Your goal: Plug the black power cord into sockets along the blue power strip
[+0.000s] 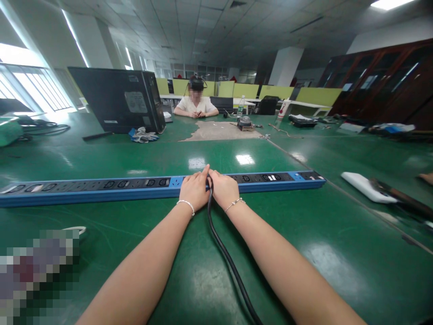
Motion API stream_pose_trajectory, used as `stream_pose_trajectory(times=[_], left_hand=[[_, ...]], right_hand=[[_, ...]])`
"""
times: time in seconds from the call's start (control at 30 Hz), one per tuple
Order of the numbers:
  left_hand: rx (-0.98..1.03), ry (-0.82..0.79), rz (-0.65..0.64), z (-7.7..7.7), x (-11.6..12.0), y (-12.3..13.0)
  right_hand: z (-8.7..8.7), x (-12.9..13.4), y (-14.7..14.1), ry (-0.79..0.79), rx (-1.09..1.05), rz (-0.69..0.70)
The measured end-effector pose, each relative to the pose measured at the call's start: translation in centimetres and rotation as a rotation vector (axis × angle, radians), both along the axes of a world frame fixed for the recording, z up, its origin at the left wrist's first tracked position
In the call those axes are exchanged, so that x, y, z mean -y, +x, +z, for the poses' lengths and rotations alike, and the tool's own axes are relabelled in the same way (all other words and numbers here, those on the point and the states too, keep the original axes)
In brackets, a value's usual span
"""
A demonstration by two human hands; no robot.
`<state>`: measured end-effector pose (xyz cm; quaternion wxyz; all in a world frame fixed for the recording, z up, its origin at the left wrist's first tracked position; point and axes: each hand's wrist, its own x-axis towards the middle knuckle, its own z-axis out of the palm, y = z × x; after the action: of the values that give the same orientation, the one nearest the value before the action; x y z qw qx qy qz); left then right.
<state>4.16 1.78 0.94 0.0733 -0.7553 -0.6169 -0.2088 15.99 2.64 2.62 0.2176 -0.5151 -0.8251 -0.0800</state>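
Observation:
A long blue power strip (pixel 162 194) with black socket faces lies across the green table. My left hand (pixel 195 188) rests on its middle, fingers pressed together around the end of a black cable (pixel 221 246). Against it, my right hand (pixel 223 188) is closed at the same cable end, over the sockets. The cable comes out between both hands and runs down toward the front edge of the view. My fingers hide the plug end, so whether it sits in a socket cannot be seen.
A black computer case (pixel 118 99) and gloves (pixel 143 135) stand at the back left. Across the table sits a person (pixel 196 104) with a headset. A white object (pixel 367 187) lies at right; a blurred item (pixel 37 268) is at lower left.

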Motion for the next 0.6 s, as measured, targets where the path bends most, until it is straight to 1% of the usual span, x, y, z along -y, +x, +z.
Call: stream_pose_trajectory(times=[0.2,0.27,0.43,0.6], left_hand=[[-0.007,0.028,-0.025,0.0,0.1,0.1],[-0.019,0.029,-0.035,-0.1,0.0,0.1],[-0.038,0.009,-0.014,-0.2,-0.2,-0.1],[-0.037,0.002,-0.028,-0.2,-0.3,-0.2]], right_hand=[[-1.6,0.2,1.3,0.020,-0.069,0.051],[-1.8,0.3,1.6,0.009,-0.105,0.072],[-2.3,0.4,2.1,-0.045,-0.189,0.116],[-2.8,0.0,2.4,-0.050,-0.196,0.130]])
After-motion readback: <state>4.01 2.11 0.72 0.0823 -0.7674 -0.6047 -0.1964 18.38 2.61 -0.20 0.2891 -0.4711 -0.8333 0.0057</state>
